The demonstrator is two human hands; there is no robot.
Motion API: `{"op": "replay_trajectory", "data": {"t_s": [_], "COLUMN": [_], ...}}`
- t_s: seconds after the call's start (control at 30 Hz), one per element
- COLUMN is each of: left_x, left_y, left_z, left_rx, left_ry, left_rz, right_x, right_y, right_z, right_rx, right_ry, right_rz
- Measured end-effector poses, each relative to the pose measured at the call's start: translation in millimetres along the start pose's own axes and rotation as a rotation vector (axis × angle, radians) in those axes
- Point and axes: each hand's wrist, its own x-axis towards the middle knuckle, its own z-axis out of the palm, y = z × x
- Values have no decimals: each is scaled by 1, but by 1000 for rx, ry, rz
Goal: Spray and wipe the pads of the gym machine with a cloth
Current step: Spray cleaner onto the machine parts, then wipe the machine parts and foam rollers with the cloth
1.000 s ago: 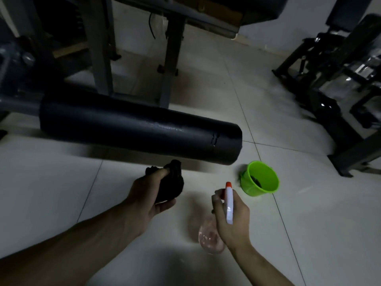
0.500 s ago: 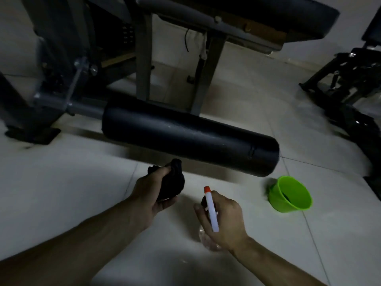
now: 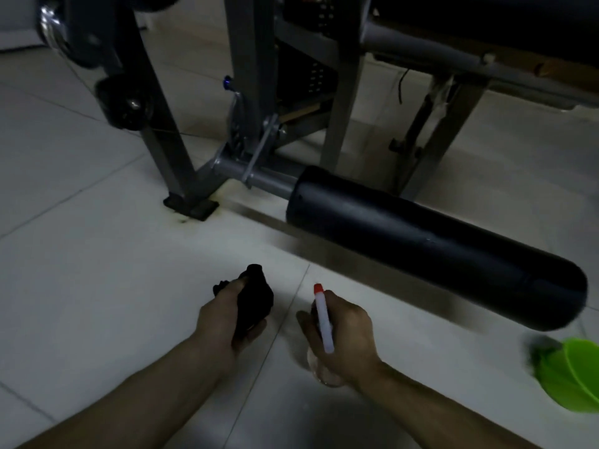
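1. The left hand's [image 3: 223,319] fingers are curled tight round a bunched black cloth [image 3: 256,296], with the thumb on top. The cloth bulges out above the fist and to its right.
2. The right hand's [image 3: 346,335] fingers are wrapped round the neck of a clear plastic spray bottle with a white head and red nozzle [image 3: 324,319]. The nozzle points forward, away from the person, and the clear body hangs below the palm.
3. The two hands are held near each other without touching, over a pale tiled floor [image 3: 97,286]. Bare forearms reach in from the bottom edge.
4. Ahead of the hands and apart from them lies a long black cylindrical roller pad [image 3: 437,247]. It sits on a grey metal bar and slants from the middle towards the right. Neither cloth nor bottle touches it.
5. Behind the roller stands the machine's grey steel frame [image 3: 252,76], with a flat dark bench pad [image 3: 486,14] at the top right.
6. A bright green plastic bucket [image 3: 570,374] sits on the floor at the right edge, below the roller's free end and blurred.
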Motion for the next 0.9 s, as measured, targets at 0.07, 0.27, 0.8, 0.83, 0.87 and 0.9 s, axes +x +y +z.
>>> {"op": "replay_trajectory", "data": {"t_s": [0.07,0.27,0.8,0.83,0.87,0.9], "left_x": [2,-3,-34,-39,-45,-50], "left_y": [3,-9,-25,-22,-17,-13], "left_z": [-6,22,143,152,160,165], "left_rx": [-4,84,161,105,40,-18], "left_ry": [18,-40,-425,-495,-586,-683], "left_rz": [6,-37,-11,-13,-36,-71], "right_x": [1,-34,-27,-11,6,20], "right_y": [1,44,36,20,3,-10], "right_z": [6,8,-142,-151,-154,-152], "right_rx": [-14,80,153,182,205,214], "right_ry": [-44,-327,124,127,95,60], "right_rz": [88,489,176,100,54,50]}}
